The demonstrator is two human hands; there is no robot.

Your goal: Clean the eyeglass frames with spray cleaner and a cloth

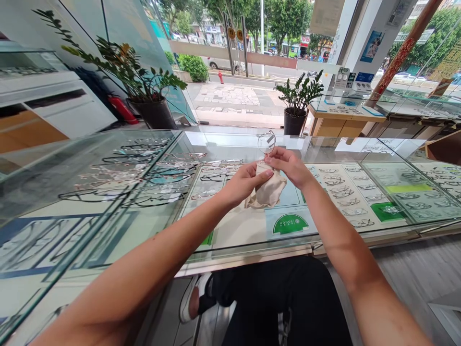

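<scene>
Glass counter (230,233) spreads beneath my hands, loose frames (151,176) crowding it to their left, a potted plant (300,93) beyond. My left hand (248,180) pinches beige cloth (269,191); my right hand (292,166) seemingly grips the eyeglasses (269,139), projecting just above both.

Thin wire-rimmed metal eyeglasses (266,142): one round clear lens visible, upright, projecting above the fingertips of the right hand (290,166); small grey patch on it. Remainder hidden. Cream soft fabric cloth (271,191): creased, bunched at top between right hand and left hand (248,179), lower part draping loose, hem wavy. Both items held over the glass-topped table (230,235); hem contact with glass indeterminate.
</scene>
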